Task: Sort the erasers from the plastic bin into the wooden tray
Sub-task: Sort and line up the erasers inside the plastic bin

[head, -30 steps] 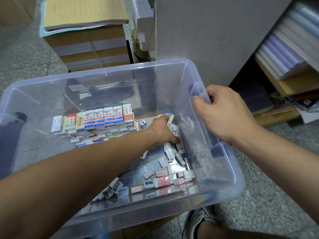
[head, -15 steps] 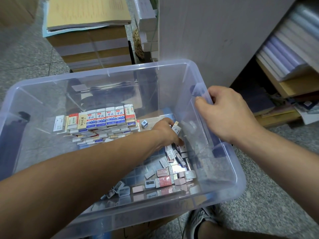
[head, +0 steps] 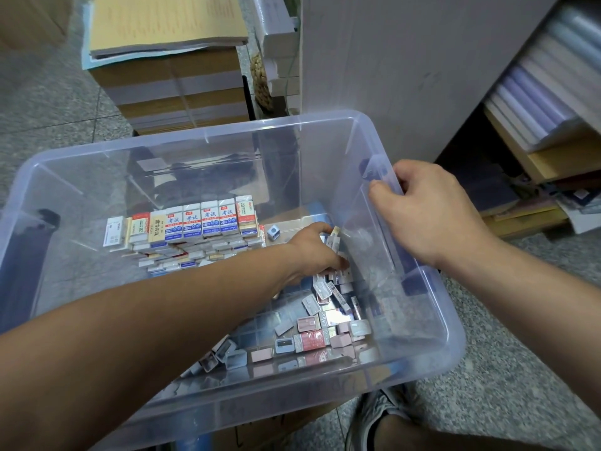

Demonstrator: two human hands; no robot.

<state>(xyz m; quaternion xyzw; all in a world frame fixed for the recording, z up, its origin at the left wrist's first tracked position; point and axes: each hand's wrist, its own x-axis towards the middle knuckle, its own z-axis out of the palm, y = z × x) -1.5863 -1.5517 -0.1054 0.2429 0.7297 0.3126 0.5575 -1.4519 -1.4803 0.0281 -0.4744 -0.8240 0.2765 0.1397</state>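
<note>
Reaching into a clear plastic bin (head: 208,138), one person, both hands in use.
Contents, left to right: a row of boxed erasers (head: 195,221) standing upright on a stacked block, left of centre on the bin's bottom; left hand (head: 313,250) down inside, just right of that block, fingers curled round a few small packs (head: 334,237); loose pink, grey and white pieces (head: 309,340) scattered towards the near wall; right hand (head: 422,209) clamped on the bin's right rim; shelf (head: 536,157) of stacked paper, far right.
</note>
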